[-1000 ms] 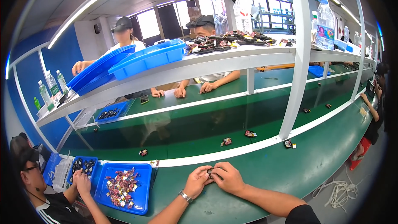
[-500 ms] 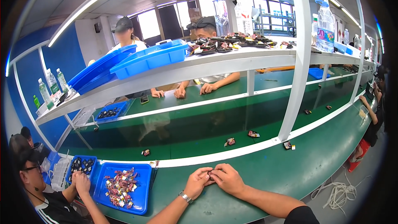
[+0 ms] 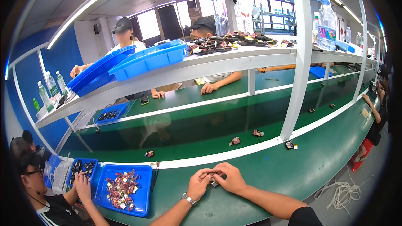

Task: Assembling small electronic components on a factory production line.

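Note:
My left hand (image 3: 199, 183) and my right hand (image 3: 231, 178) meet over the green workbench, fingertips pinched together. Between them is a small dark part (image 3: 214, 183) with a pale tag showing below the fingers; the fingers cover most of it. To the left of my hands stands a blue tray (image 3: 145, 199) with a heap of small parts (image 3: 122, 188) that have reddish wires and white and yellow tags. A similar dark part with a pale tag (image 3: 290, 145) lies on the bench edge by the white post.
Several small parts (image 3: 235, 141) lie on the green belt (image 3: 201, 123) beyond a white rail. A co-worker (image 3: 46, 192) sits at the left beside a blue bin of black parts (image 3: 83, 166). Overhead, a shelf (image 3: 209, 64) bears blue trays, bottles and piled parts. White cable (image 3: 344, 194) lies coiled on the floor.
More of the part's pale tag shows below my fingers. The parts on the belt have shifted slightly right. Across the belt, a person's hand has come up beside the blue trays on the shelf.

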Demonstrator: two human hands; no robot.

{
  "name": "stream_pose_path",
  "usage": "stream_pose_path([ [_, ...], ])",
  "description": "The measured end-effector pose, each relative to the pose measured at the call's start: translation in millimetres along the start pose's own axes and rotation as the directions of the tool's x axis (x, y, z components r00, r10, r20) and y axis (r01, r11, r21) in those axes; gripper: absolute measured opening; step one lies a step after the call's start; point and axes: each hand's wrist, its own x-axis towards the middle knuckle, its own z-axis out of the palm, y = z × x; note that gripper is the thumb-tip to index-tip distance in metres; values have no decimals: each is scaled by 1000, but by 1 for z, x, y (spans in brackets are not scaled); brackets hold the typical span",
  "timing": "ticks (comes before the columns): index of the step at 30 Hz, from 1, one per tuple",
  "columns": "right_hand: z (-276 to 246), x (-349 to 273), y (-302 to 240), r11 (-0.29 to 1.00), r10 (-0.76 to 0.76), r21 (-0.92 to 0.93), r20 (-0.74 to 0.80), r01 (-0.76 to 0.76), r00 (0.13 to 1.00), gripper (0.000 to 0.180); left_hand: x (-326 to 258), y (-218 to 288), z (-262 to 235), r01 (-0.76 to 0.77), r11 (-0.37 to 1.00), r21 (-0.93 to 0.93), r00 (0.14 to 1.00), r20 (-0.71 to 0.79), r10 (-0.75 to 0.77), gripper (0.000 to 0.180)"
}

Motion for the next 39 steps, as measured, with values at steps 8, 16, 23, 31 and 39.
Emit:
stream_pose_path([
  [8, 1, 1, 1, 998, 52, 41, -15, -51, 999, 18, 1, -4, -4, -74, 997, 26, 996, 48, 73, 24],
  [16, 0, 0, 9, 992, 8, 128, 35, -12, 999, 18, -3, 7, 4, -56, 996, 65, 998, 25, 55, 23],
  [23, -45, 22, 63, 973, 70, -193, -268, -125, 961, 16, 31, 12, -1, -17, 999, 52, 993, -119, 23, 17],
  [31, -75, 30, 102, 879, 143, -349, -458, -326, 877, 19, 160, 13, -57, -144, 804, 577, 861, -327, 389, 14],
  [39, -70, 35, 108, 835, 168, -393, -487, -386, 857, 38, 151, 2, -84, -19, 439, 898, 817, -239, 524, 21],
])
